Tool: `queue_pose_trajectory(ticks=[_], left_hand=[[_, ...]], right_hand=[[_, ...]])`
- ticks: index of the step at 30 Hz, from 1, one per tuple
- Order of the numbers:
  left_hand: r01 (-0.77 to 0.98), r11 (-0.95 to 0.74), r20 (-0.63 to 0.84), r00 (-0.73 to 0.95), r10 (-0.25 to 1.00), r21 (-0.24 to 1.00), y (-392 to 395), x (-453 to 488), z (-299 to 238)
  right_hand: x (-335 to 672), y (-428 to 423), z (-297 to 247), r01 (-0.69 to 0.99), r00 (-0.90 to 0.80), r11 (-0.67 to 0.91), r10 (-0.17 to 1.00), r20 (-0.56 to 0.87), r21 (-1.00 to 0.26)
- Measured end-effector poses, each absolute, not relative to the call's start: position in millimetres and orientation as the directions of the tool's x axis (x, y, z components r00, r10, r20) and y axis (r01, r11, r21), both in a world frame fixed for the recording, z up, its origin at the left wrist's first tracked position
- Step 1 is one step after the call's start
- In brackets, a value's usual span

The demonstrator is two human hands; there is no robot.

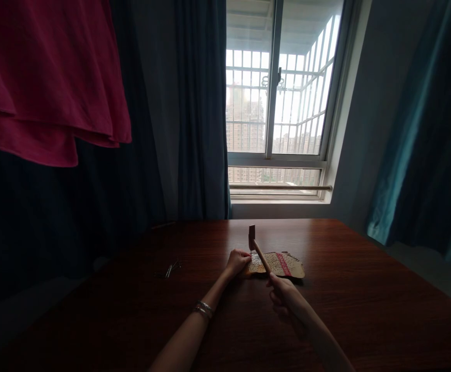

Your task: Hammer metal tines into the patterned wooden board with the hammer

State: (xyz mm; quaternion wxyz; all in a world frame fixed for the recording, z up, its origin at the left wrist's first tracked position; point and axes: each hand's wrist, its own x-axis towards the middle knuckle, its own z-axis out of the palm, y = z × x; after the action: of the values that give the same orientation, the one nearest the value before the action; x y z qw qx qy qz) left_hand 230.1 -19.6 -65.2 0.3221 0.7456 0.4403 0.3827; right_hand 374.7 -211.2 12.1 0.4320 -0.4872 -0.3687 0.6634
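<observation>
Hammer (pixel 262 256), above the left part of the board (pixel 277 264) on the table (pixel 244 330), looks head-heavy and stiff, best held by its near handle end, where the right hand (pixel 285 293) grips. The left hand (pixel 237 262) pinches a thin nail (pixel 251 252), probably slippery; whether hammer meets nail I cannot tell.

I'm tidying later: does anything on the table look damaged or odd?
The board beneath the hammer looks worn: dark specks, perhaps holes, pepper it, and its outline is uneven. Thin metal pieces, apparently nails, lie loose left of it.
</observation>
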Motion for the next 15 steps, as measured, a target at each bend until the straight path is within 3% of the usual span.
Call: queue_pose_trajectory(ticks=[15], left_hand=[[0.416,-0.387,0.286,0.286,0.915,0.823,-15,232,-71]], right_hand=[[370,-214,10,-0.256,-0.172,-0.294,0.951,-0.256,-0.921]])
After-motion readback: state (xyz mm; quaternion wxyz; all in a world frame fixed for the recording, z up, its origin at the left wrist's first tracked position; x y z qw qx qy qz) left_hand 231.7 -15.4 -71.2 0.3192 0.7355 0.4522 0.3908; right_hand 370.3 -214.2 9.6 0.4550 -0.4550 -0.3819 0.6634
